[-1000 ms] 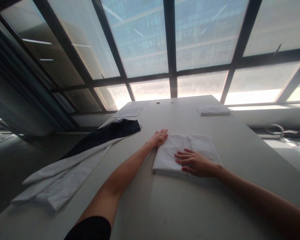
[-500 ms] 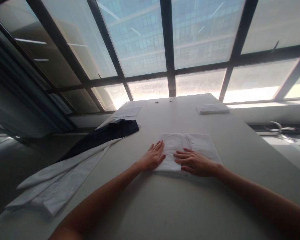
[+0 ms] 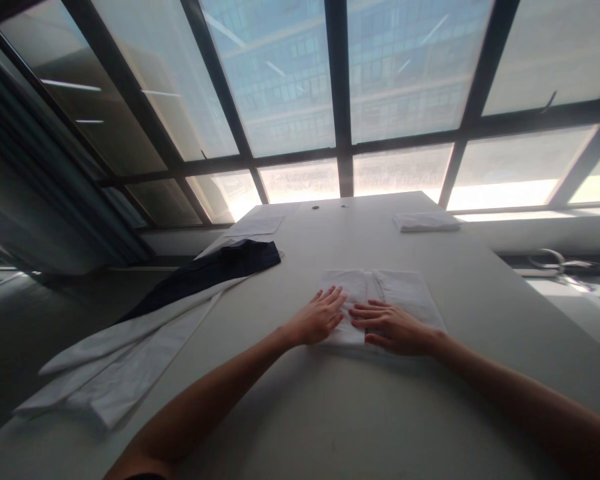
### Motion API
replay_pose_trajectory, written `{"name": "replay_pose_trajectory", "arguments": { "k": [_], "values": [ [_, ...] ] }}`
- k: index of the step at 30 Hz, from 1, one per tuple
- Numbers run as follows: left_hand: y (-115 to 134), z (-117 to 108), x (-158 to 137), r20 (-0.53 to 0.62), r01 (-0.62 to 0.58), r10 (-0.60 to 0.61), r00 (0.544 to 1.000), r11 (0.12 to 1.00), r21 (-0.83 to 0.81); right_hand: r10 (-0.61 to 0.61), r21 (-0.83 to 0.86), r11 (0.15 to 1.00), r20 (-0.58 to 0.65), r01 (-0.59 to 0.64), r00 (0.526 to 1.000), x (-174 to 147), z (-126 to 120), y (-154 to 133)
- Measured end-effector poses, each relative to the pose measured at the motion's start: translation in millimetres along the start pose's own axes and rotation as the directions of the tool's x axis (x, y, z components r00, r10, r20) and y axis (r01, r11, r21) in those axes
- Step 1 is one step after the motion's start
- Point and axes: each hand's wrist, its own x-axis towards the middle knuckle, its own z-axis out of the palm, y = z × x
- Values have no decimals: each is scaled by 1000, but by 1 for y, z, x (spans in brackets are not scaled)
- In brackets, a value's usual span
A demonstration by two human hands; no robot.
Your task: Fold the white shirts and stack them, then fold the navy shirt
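A folded white garment [image 3: 405, 293] lies flat on the white table [image 3: 260, 400], straight in front of me; its exact kind is not clear. Over its left part my left hand [image 3: 320, 316] rests palm down, fingers stretched and slightly spread. My right hand [image 3: 393, 327] lies flat across the middle of the cloth, fingers pointing left. The fingertips of both hands are close together, with a small gap between them. Parts of the garment's near edge are hidden under the hands.
Left on the table lie dark navy trousers or similar cloth [image 3: 215, 270] and long white garments [image 3: 125, 367] hanging over the edge. Folded white cloths sit at the far right [image 3: 427, 222] and far left [image 3: 256, 225]. Windows [image 3: 290, 73] rise behind; a curtain [image 3: 55, 187] hangs left.
My left hand has slid right across the folded garment, toward my right hand. The right hand stays in nearly the same place. The view has shifted slightly.
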Motion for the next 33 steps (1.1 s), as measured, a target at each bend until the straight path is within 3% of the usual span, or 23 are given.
{"name": "replay_pose_trajectory", "arguments": {
  "k": [2,4,5,7,9,10,14,16,21,23,25,27,30,31,33],
  "values": [
    [5,2,33,-39,-13,12,999,1000,-17,11,35,999,-49,-9,999,-1,2,1],
    [9,8,67,-75,20,-22,997,999,-37,67,56,997,-193,-57,979,-3,4,7],
    [10,12,82,-93,57,-61,994,997,-47,115,62,993,-297,-101,948,-5,4,12],
    [11,20,104,-124,119,-123,985,992,-43,232,71,971,-502,-228,833,-10,3,24],
    [10,27,114,-139,147,-148,979,989,-16,322,55,930,-597,-363,735,-16,0,38],
    [9,30,116,-141,150,-149,979,989,-1,352,26,907,-592,-419,725,-18,-1,43],
    [11,35,111,-158,163,-158,975,986,19,452,-154,829,-382,-538,806,-20,2,54],
    [19,36,105,-161,168,-162,974,985,25,487,-197,804,-325,-561,811,-18,7,53],
    [47,39,87,-137,143,-135,981,989,49,501,-140,801,-377,-583,779,-17,5,58],
    [53,41,82,-142,151,-142,980,987,55,533,-76,768,-473,-636,701,-25,-6,67],
    [55,42,80,-150,157,-148,978,986,52,606,8,689,-554,-724,571,-37,-22,79],
    [55,43,80,-154,158,-150,977,986,47,722,118,574,-539,-810,433,-52,-40,89],
    [53,40,83,-148,170,-163,975,985,36,918,354,363,-292,-862,267,-70,-61,94],
    [52,38,85,-141,175,-169,975,984,30,955,438,293,-185,-850,234,-74,-66,93],
    [48,33,91,-124,190,-187,975,982,10,974,575,192,-14,-796,224,-78,-72,89]
  ]
}}
